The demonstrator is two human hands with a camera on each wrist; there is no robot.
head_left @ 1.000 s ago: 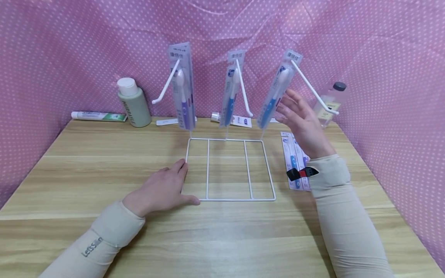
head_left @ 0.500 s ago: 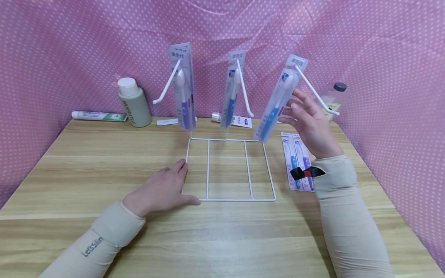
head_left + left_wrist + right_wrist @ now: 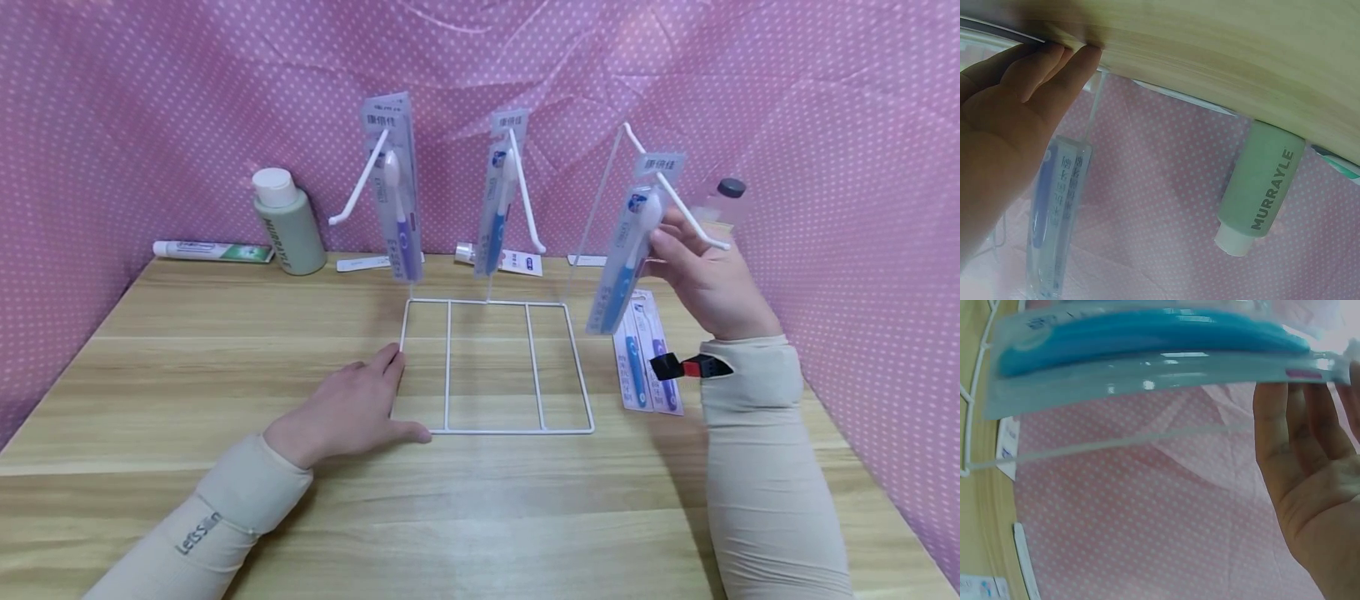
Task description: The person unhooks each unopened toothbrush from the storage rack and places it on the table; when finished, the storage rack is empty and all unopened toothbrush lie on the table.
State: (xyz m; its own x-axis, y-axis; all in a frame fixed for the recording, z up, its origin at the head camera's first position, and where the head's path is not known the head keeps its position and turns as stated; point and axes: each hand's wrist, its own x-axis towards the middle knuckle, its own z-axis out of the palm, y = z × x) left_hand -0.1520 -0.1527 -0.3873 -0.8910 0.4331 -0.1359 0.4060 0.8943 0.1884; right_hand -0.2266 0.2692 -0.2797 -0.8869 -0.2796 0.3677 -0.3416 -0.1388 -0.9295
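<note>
A white wire display rack (image 3: 493, 432) stands on the table, with three hooks at the back. My right hand (image 3: 720, 279) pinches the edge of a packaged blue toothbrush (image 3: 626, 250), thumb in front and fingers behind. That pack hangs tilted partway along the right hook (image 3: 693, 212). In the right wrist view its blue handle (image 3: 1147, 337) crosses the top. My left hand (image 3: 348, 408) rests at the rack's left front corner, fingers extended, thumb on the front bar. A packaged purple toothbrush (image 3: 397, 200) hangs on the left hook, a packaged blue one (image 3: 498, 200) on the middle hook.
Two packaged toothbrushes (image 3: 648, 367) lie on the table under the right forearm. Along the back are a toothpaste tube (image 3: 213, 251), a green bottle (image 3: 291, 225), another tube (image 3: 517, 262) and a dark-capped bottle (image 3: 731, 190), partly hidden. Behind hangs a pink dotted cloth (image 3: 465, 50).
The packaged blue toothbrush on the right hook has come forward along it, right and lower in the head view, with my right hand moving along. My left hand has stayed put.
</note>
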